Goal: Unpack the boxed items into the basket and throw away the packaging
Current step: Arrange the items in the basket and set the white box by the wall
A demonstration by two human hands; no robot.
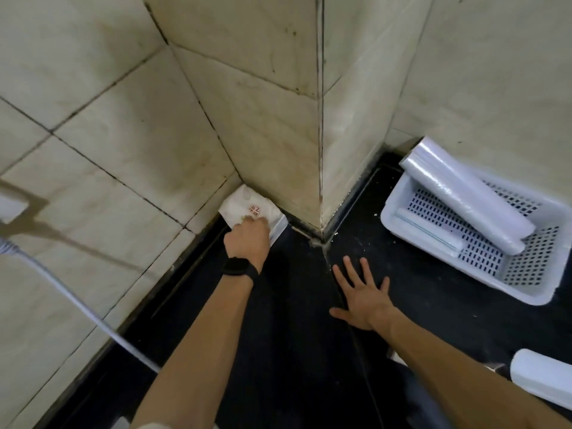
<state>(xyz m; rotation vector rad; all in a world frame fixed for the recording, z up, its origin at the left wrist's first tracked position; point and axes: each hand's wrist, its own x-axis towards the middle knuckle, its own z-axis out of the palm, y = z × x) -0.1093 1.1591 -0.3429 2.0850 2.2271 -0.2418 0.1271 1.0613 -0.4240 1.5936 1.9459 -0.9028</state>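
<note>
A white box with a small red label (247, 209) leans in the tiled corner at the back of a black countertop (288, 305). My left hand (247, 241), with a black band on the wrist, has its fingers closed on the box's near edge. My right hand (362, 292) lies flat on the counter with its fingers spread and holds nothing. At the right stands a white perforated basket (526, 274). It holds a large roll of clear film (458, 193) that sticks out over the rim, and a smaller white roll (427, 233) beside it.
Cream tiled walls close the counter on the left and behind, with a jutting wall corner (320, 150) between box and basket. A white cable (77, 305) runs down the left wall. A white object (541, 376) sits at the right edge.
</note>
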